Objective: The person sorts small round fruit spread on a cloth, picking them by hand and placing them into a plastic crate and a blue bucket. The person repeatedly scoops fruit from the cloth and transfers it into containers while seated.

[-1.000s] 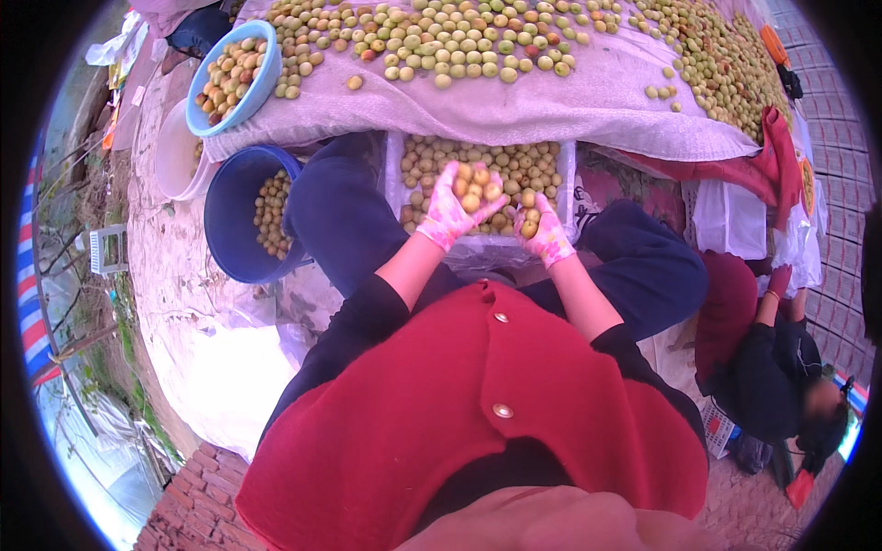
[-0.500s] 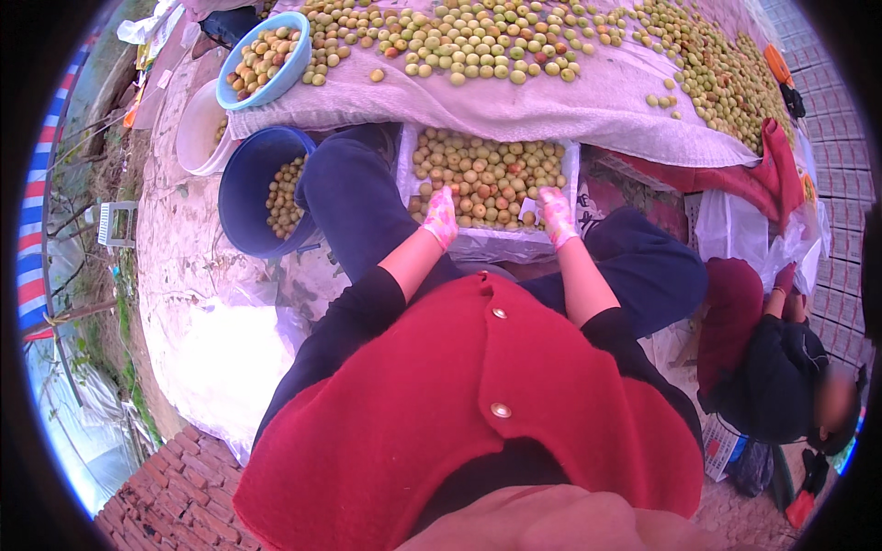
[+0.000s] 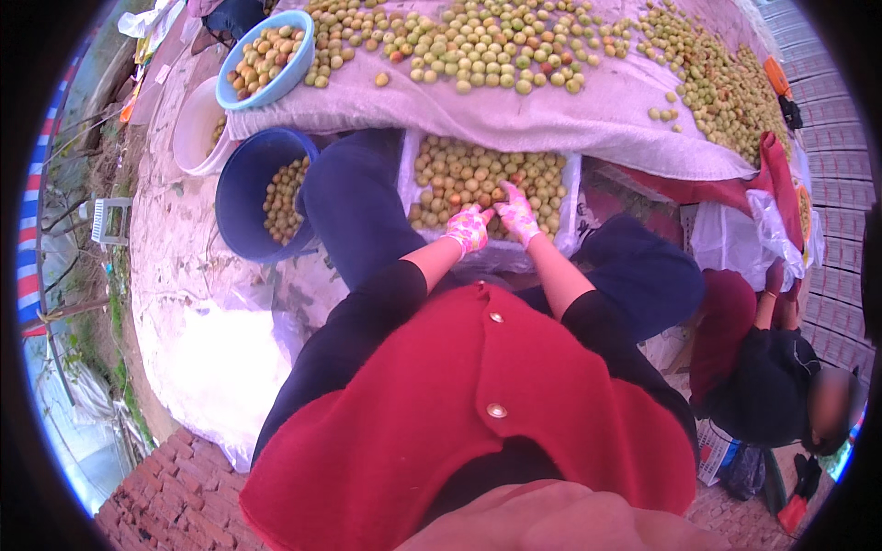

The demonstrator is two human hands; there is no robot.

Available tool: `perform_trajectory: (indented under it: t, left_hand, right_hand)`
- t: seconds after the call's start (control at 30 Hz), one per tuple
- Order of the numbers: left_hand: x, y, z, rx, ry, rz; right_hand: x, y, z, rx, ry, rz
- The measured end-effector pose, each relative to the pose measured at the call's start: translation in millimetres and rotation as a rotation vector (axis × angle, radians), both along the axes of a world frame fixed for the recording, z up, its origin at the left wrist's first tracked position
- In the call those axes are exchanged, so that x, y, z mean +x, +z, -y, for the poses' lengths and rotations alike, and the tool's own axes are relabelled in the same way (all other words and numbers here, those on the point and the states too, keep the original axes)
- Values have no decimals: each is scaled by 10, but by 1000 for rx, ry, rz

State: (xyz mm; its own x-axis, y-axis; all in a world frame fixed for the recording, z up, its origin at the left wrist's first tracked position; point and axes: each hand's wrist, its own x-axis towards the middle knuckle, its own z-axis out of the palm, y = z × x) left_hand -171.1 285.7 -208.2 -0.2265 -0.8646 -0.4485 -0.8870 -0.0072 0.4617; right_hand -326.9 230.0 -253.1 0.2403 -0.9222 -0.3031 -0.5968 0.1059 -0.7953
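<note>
Both my hands wear pink-and-white patterned gloves and rest close together over a white-lined box [image 3: 573,197] of round green-brown fruit that look like jujubes [image 3: 478,165]. My left hand [image 3: 469,230] lies at the box's near side, its fingers reaching over the fruit toward the middle. Beside it, my right hand [image 3: 518,217] has its fingers stretched out and touching the fruit. I see no fruit gripped in either hand. The box stands between my knees, at the edge of a cloth-covered surface [image 3: 588,129].
Many more fruit [image 3: 478,50] lie spread across the cloth. At left stand a light-blue basin [image 3: 308,55], a dark-blue bucket [image 3: 241,230] and a pale bucket [image 3: 188,138], all holding fruit. A co-worker [image 3: 767,376] sits at right, beside white plastic bags [image 3: 726,234].
My hands have moved inward from the two sides of the box and now nearly meet over the fruit. The white paper-like piece near my right hand no longer shows.
</note>
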Motion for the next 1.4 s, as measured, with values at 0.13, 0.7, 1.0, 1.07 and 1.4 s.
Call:
perform_trajectory:
  t: [0.13,0.7,1.0,1.07,1.4]
  left_hand:
    - [115,69,313,97,-17,134]
    - [303,1642,1937,56,-249,-573]
    - [-52,1564,2216,53,58,-1123]
    - [-45,1537,2237,-33,34,-1077]
    - [5,1666,2047,546,198,-1345]
  right_hand:
    - [143,155,226,86,-59,181]
    - [-286,1377,2932,-442,120,-84]
    - [390,789,4117,-621,369,-511]
    - [454,850,4046,-576,455,-552]
    - [-314,931,4354,-564,-25,-393]
